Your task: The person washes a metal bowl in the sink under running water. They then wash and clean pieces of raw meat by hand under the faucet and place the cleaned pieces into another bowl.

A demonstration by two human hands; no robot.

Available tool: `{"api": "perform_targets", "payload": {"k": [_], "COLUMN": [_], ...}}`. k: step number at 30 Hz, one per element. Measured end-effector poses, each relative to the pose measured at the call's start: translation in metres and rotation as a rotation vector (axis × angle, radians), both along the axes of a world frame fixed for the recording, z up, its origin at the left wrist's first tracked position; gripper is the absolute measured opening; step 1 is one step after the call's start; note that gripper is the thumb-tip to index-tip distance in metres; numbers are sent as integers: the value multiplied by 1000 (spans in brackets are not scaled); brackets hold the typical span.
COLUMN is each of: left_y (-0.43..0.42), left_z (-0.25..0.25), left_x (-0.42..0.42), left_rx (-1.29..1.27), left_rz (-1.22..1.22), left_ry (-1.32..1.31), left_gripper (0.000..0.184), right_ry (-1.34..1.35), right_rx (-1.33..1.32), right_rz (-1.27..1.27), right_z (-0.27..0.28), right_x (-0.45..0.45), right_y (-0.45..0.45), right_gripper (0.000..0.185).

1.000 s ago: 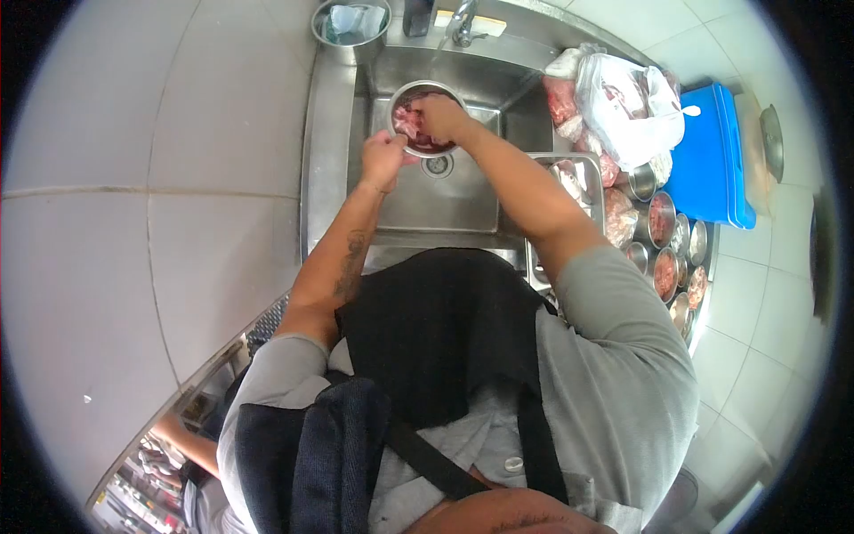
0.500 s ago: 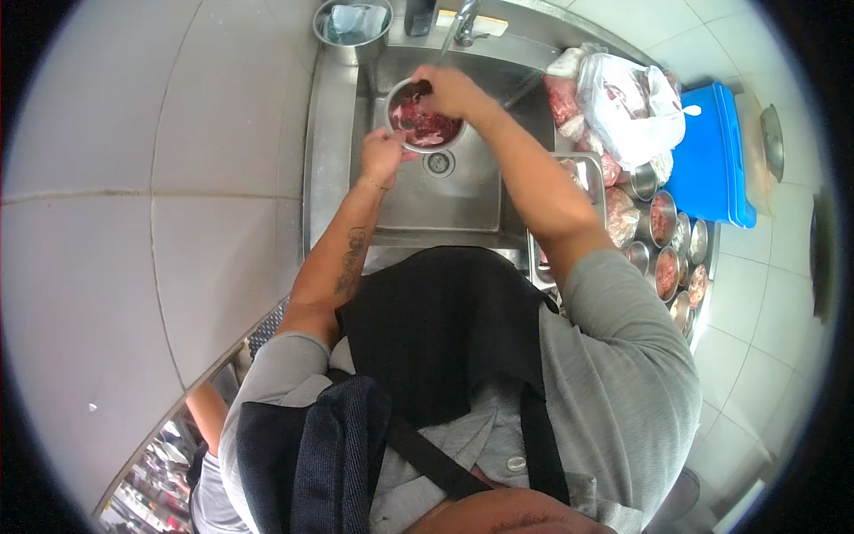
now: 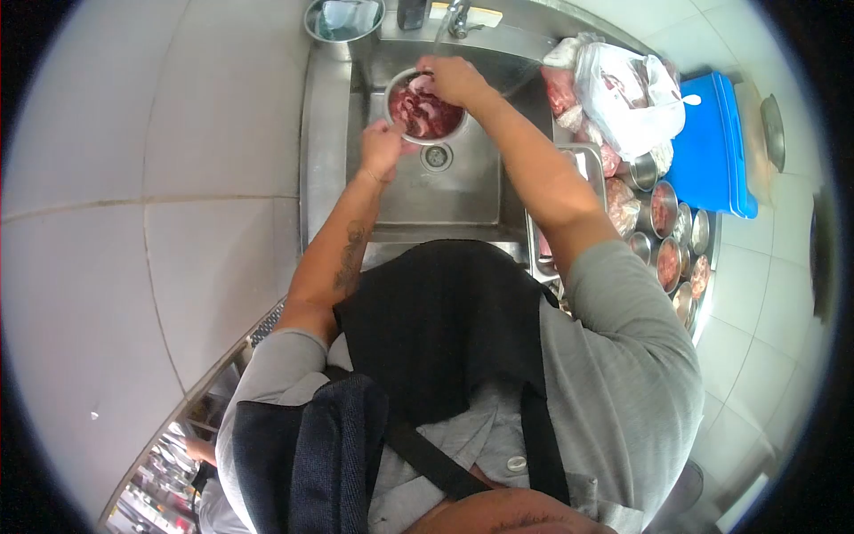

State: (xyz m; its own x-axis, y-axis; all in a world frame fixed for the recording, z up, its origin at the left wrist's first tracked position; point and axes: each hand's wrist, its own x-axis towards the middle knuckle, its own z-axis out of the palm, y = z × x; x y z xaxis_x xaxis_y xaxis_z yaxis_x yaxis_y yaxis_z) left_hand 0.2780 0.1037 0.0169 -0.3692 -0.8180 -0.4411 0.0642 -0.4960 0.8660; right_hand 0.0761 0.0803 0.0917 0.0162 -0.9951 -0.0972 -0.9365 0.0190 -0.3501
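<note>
A round metal bowl [image 3: 436,141] is held above the sink, with dark red and pale pink pieces of meat [image 3: 425,112] in it. My left hand [image 3: 382,148] grips the bowl's near left rim. At the far right side, my right hand [image 3: 456,82] is curled over the rim; its fingertips are partly hidden. Just beyond that hand is the faucet [image 3: 459,20], with a thin stream of water running down near the bowl's far edge. Below the bowl, the sink drain [image 3: 437,157] shows in the basin floor.
A metal pot [image 3: 345,37] stands at the sink's back left corner. To the right are a white plastic bag [image 3: 636,111], bagged meat [image 3: 560,89], a blue container [image 3: 712,147] and several metal bowls of meat [image 3: 664,209]. Part of another person [image 3: 205,452] appears at lower left.
My right hand has moved from over the meat to the bowl's far rim. The meat pieces have shifted, with more pale pink showing. My left hand keeps its grip.
</note>
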Motion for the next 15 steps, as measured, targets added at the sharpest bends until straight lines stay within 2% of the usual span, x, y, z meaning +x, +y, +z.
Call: {"api": "perform_targets", "payload": {"k": [2,3,5,7,9,10,12,13,15], "left_y": [-3,-5,-2,-4,-8,-7,-5,-5,-4], "left_z": [-2,4,10,13,-6,-19,-21,-22,-29], "left_x": [-1,-2,-3,-5,0,3,8,9,11], "left_rx": [-5,15,38,-7,-1,4,21,38,64], "left_rz": [2,19,29,28,32,37,42,48,75], "left_ry": [0,23,40,31,19,9,0,-8,-2], "left_gripper": [19,18,17,16,15,14,14,15,14], "right_ry": [31,28,52,116,-323,-329,-235,-236,-423], "right_rx": [13,18,-152,-260,194,204,-350,-347,-46], "right_rz": [80,77,307,336,22,22,-276,-277,-566], "right_z": [12,-7,-45,-51,-40,-43,-48,-58,-98], "right_x": [14,16,23,12,-1,-3,-14,-21,-25], "right_y": [11,12,19,11,-3,3,9,13,28], "right_gripper": [34,34,39,42,44,44,44,44,44]}}
